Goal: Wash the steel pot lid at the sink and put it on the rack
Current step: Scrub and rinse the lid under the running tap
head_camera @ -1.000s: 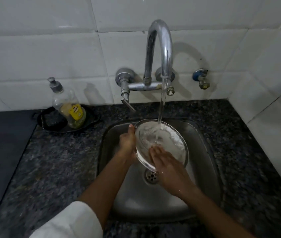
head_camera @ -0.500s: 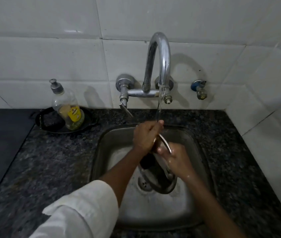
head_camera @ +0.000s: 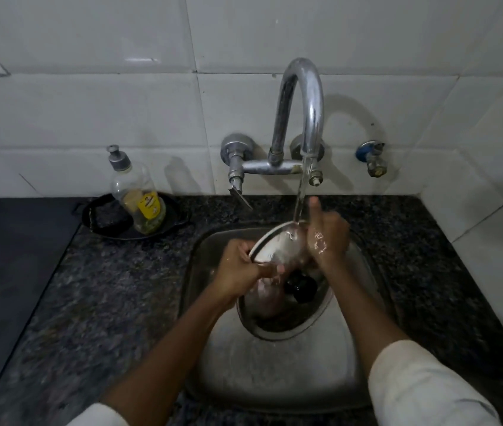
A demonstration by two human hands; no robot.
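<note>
While water runs from the tap (head_camera: 302,118), the scene reads so:

Dish: far left of the hands, a black dish (head_camera: 164,229) on the counter (head_camera: 90,302) holds a soap bottle (head_camera: 139,198), upright, with a little yellowish liquid at its bottom.

Sink: the steel sink (head_camera: 244,364) holds both hands and the lid.

Change: half a second ago the lid stood nearly edge-on between the hands; now it is tilted with its shiny top and black knob (head_camera: 301,287) facing the camera, and the right sleeve (head_camera: 422,385) has come into view.

Left hand (head_camera: 238,272): clamped on the lid's left rim.

Steel pot lid (head_camera: 278,247): held between the hands above the sink, the stream hitting its upper edge.

Right hand (head_camera: 327,235): wet, pressed against the lid's upper right edge, thumb up.
</note>
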